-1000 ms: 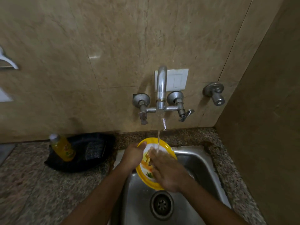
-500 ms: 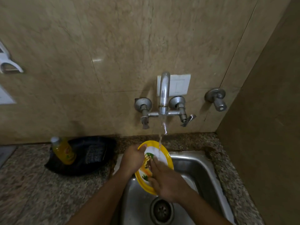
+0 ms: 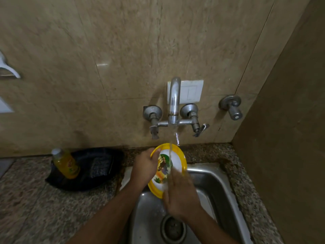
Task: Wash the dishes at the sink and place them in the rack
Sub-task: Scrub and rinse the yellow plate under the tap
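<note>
A yellow-rimmed plate (image 3: 177, 155) with a white middle and a cartoon picture is tilted over the steel sink (image 3: 216, 180). My left hand (image 3: 145, 167) grips its left rim with the thumb on the edge. My right hand (image 3: 181, 194) lies flat on the plate's lower face, fingers together, covering the lower rim. Water runs from the tap (image 3: 174, 99) onto the plate and over my right fingers.
A yellow soap bottle (image 3: 66, 163) leans on a black tray (image 3: 98, 169) on the granite counter (image 3: 35, 208) left of the sink. The drain (image 3: 173, 229) lies below my right wrist. A second valve (image 3: 232, 106) sticks out of the wall near the right side wall.
My right hand has slid down the plate's face, baring more of the picture. The plate has tipped a little more upright under the stream. The view has shifted slightly upward.
</note>
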Demonstrator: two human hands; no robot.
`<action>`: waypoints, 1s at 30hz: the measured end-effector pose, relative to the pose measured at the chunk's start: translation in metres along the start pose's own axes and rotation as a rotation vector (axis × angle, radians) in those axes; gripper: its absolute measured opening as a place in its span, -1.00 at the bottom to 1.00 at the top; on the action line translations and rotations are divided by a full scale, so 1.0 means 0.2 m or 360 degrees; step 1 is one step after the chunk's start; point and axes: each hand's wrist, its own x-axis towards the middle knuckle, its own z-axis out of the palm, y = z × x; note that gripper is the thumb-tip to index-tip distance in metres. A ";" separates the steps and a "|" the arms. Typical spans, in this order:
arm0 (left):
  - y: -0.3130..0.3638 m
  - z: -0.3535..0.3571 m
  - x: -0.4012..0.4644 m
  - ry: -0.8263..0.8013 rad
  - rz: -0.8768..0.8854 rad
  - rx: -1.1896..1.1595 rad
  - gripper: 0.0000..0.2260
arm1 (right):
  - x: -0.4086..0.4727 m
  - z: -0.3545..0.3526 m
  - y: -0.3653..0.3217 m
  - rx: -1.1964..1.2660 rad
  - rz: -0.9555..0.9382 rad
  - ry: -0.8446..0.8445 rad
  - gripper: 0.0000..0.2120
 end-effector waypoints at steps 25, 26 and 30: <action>0.05 0.20 0.09 -0.0172 -0.0443 -0.1112 -0.78 | 0.00 -0.15 0.14 0.0242 -0.0342 -0.0123 -0.07; 0.04 0.19 0.09 -0.0160 -0.0463 -0.1152 -0.77 | -0.02 -0.15 0.18 0.0222 -0.0400 -0.0167 -0.09; 0.06 0.23 0.06 -0.0141 -0.0598 -0.1361 -0.80 | 0.02 -0.19 0.24 -0.0154 -0.0209 -0.0049 -0.04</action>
